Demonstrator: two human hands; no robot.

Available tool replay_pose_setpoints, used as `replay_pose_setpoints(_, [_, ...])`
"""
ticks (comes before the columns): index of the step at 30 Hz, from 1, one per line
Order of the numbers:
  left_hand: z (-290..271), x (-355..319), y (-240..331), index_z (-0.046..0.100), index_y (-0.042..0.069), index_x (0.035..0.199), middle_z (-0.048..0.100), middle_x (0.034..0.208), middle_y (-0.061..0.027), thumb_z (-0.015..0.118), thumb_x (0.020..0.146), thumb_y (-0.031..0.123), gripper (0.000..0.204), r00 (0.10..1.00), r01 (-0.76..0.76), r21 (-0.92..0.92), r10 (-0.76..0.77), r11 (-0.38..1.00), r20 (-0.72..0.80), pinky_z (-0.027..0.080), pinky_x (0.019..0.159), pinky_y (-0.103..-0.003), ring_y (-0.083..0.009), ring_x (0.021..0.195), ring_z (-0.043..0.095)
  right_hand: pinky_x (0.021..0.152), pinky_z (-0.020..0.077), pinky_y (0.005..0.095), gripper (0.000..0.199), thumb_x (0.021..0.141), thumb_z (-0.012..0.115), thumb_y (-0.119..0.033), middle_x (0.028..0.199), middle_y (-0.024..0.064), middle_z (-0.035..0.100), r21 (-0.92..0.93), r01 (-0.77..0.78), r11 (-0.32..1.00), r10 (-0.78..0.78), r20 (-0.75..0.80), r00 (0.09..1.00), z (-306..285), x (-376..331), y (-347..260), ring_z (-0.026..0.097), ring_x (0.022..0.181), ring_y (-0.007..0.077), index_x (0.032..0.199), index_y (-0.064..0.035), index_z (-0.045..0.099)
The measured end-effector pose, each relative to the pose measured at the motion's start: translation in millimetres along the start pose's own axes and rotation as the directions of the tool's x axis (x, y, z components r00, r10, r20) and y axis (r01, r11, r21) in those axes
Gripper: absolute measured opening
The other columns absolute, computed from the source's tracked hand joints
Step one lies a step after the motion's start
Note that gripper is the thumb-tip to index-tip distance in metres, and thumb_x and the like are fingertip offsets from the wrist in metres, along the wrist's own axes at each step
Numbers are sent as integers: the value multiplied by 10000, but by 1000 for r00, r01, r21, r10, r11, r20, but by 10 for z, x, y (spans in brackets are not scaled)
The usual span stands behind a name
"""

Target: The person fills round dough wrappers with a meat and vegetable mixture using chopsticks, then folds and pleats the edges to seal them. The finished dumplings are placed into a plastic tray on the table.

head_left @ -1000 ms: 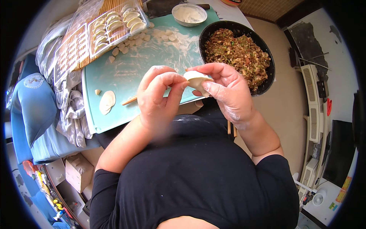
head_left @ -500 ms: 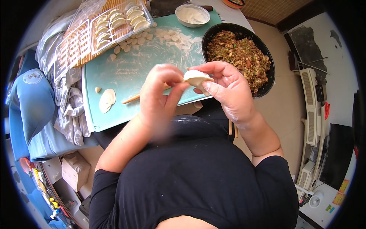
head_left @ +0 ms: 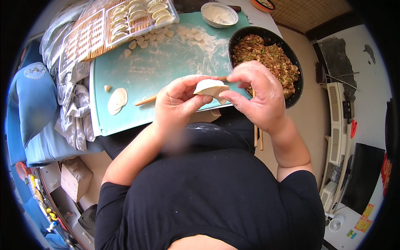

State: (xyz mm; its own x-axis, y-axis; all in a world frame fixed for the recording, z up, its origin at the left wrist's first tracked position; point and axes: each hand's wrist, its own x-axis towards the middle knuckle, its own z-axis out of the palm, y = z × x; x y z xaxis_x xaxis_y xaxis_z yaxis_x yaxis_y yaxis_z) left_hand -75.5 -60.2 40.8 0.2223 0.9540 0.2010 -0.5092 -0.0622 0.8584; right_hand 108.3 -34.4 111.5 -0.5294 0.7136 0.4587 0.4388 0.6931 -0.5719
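Pinching with your left hand [head_left: 177, 102], you held the dumpling [head_left: 209, 88] over the green mat [head_left: 164, 62], apparently leaving its right corner free for your right hand [head_left: 262, 98], fingers parted from thumb; the pan [head_left: 278, 39] sat beyond, probably for easy reach.

Matt dumpling [head_left: 209, 88], apparently metal bowl [head_left: 219, 25]

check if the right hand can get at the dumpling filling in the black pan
Probably yes: the right hand is beside the black pan, nothing appears to cover most of the dumpling filling, and the left hand supports the dumpling.
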Motion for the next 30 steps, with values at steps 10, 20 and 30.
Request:
replay_pose_setpoints(10, [-107,-38,40,482,-11,1200,595,1046,-100,619,812,27,412,989,141,-40,-139,989,47,514,775,-291,-152,909,593,479,423,365,157,785,599,-188,631,77,522,-199,146,969,-101,219,971,64,131,48,541,567,270,697,-78,529])
replay_pose_setpoints(20, [-229,-91,57,509,-17,1145,599,1026,-96,653,796,61,386,996,84,-61,-84,995,9,522,734,-284,-156,865,599,478,408,369,203,827,563,-200,588,96,507,-33,115,993,-102,261,960,217,230,76,517,541,298,679,-65,541])
replay_pose_setpoints(30, [-358,-110,21,459,10,1107,565,1113,-216,626,798,-1,351,985,-116,16,117,993,-124,513,794,-312,-210,982,585,508,395,350,196,853,541,-163,609,141,511,158,-180,971,131,278,952,464,220,65,503,532,289,713,-26,544])
